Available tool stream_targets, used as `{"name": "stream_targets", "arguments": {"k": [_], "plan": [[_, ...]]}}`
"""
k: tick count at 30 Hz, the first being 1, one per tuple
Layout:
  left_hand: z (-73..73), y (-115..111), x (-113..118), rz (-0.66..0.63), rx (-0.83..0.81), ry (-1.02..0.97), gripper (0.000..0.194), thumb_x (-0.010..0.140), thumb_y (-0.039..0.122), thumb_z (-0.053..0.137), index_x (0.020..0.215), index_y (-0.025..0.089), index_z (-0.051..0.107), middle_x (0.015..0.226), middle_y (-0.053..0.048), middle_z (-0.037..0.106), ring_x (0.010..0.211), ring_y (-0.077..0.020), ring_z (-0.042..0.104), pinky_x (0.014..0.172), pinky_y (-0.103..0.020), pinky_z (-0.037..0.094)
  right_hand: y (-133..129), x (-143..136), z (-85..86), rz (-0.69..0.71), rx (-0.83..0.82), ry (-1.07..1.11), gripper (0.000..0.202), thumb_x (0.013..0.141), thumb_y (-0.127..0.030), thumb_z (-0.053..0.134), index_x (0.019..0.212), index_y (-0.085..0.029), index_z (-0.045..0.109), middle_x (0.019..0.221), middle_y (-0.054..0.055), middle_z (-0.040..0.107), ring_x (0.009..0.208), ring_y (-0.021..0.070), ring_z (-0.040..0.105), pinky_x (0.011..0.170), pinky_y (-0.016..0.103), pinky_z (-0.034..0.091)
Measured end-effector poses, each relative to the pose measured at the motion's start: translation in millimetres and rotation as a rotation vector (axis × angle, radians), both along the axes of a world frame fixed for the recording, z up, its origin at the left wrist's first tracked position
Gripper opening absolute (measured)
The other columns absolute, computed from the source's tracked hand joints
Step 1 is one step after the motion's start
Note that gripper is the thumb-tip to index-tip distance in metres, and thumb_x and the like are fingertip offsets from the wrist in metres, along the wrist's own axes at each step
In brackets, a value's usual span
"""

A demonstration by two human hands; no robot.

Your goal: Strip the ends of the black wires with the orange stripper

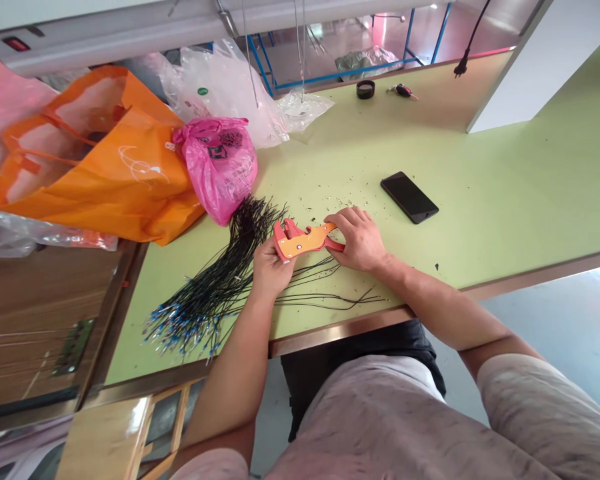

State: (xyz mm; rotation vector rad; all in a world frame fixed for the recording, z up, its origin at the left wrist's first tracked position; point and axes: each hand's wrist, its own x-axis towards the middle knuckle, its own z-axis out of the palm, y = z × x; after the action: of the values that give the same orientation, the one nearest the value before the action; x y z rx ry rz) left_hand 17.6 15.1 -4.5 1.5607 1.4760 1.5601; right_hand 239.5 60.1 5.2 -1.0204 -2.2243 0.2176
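Nearest to me, below the table's metal edge (pixel 340 331), are my grey shirt (pixel 375 420) and dark trousers (pixel 370 347). Over the green tabletop (pixel 460 167), just beyond that edge, I hold the orange-and-red wire stripper (pixel 305 243) in both hands. My right hand (pixel 359 240) is closed around its handles, and my left hand (pixel 271 269) grasps its head, fingers curled behind and under it; I cannot tell whether a wire is pinched there too.

A few loose black wires (pixel 325 297) lie on the tabletop beneath and beside the tool, towards me. To the left of my left hand spreads a thick bundle of black wires (pixel 220 273), with blue and silvery ends at its near side. Dark scraps are scattered past the tool, and a black phone (pixel 409 197) lies flat to the right, beyond my right hand.

Beyond the bundle's far end sits a knotted pink bag (pixel 223 167), against a large orange bag (pixel 145 167) on its left. Clear plastic bags (pixel 225 87) are behind them. Farther off, a black ring-shaped object (pixel 365 89) rests near some keys (pixel 403 91), and a black plug (pixel 461 67) hangs to their right.
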Motion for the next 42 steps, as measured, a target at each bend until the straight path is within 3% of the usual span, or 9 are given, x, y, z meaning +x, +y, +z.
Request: {"name": "stream_targets", "arguments": {"k": [9,14,18,21,24,30,42], "plan": [[3.0,-2.2,1.6,-0.001,0.015,-0.012,0.036,0.066,0.046,0.095,0.084,0.018,0.082,0.085,-0.006,0.083,0.076,-0.0226,0.076,0.074,-0.033,0.064,3.3,-1.7,-3.7,-0.073,0.057,-0.067,0.046,0.106,-0.064,0.053,0.104,-0.021,0.071,0.091,0.010,0.069,0.084,0.0260,0.053,0.084,0.043,0.037],[0.0,-2.1,1.4,-0.024,-0.033,-0.076,0.042,0.067,0.054,0.096,0.084,0.020,0.080,0.084,-0.006,0.083,0.080,-0.0235,0.078,0.080,-0.035,0.065,4.9,-0.7,-7.1,-0.077,0.002,-0.081,0.054,0.111,-0.064,0.043,0.089,-0.021,0.067,0.072,0.005,0.063,0.069,0.0208,0.047,0.078,0.040,0.034],[-3.1,2.1,2.4,-0.032,-0.016,-0.074,0.041,0.066,0.052,0.097,0.084,0.020,0.079,0.089,-0.007,0.083,0.083,-0.0248,0.078,0.080,-0.036,0.066,2.9,-1.2,-4.7,-0.051,0.091,-0.018,0.047,0.107,-0.064,0.051,0.107,-0.021,0.069,0.097,0.012,0.072,0.091,0.0282,0.058,0.085,0.043,0.039],[-3.9,5.5,3.9,-0.064,-0.003,-0.180,0.042,0.068,0.055,0.095,0.084,0.020,0.078,0.090,-0.008,0.083,0.082,-0.0251,0.079,0.079,-0.038,0.067,0.7,-2.5,-2.7,-0.017,0.125,0.028,0.041,0.105,-0.058,0.056,0.118,-0.021,0.068,0.112,0.014,0.072,0.105,0.0323,0.058,0.092,0.047,0.041],[-2.6,5.4,4.5,-0.059,0.000,-0.209,0.039,0.071,0.054,0.093,0.084,0.020,0.079,0.089,-0.007,0.082,0.081,-0.0239,0.078,0.079,-0.038,0.067,-0.2,-3.5,-3.4,-0.005,0.112,0.049,0.036,0.103,-0.051,0.059,0.120,-0.020,0.067,0.115,0.014,0.072,0.107,0.0330,0.058,0.094,0.049,0.042],[0.0,2.1,1.6,-0.008,0.014,-0.080,0.031,0.070,0.043,0.093,0.087,0.021,0.080,0.089,-0.003,0.083,0.081,-0.0203,0.077,0.081,-0.032,0.064,0.8,-3.5,-4.9,-0.022,0.077,0.047,0.034,0.099,-0.045,0.063,0.120,-0.018,0.068,0.114,0.015,0.072,0.107,0.0330,0.058,0.094,0.048,0.043],[-0.4,1.2,2.3,-0.003,0.014,-0.038,0.040,0.068,0.053,0.096,0.083,0.020,0.078,0.087,-0.005,0.082,0.080,-0.0226,0.076,0.078,-0.035,0.065,-0.3,-3.2,-1.7,-0.010,-0.011,0.008,0.036,0.092,-0.039,0.068,0.122,-0.020,0.068,0.112,0.014,0.072,0.102,0.0320,0.058,0.094,0.047,0.044]]}}
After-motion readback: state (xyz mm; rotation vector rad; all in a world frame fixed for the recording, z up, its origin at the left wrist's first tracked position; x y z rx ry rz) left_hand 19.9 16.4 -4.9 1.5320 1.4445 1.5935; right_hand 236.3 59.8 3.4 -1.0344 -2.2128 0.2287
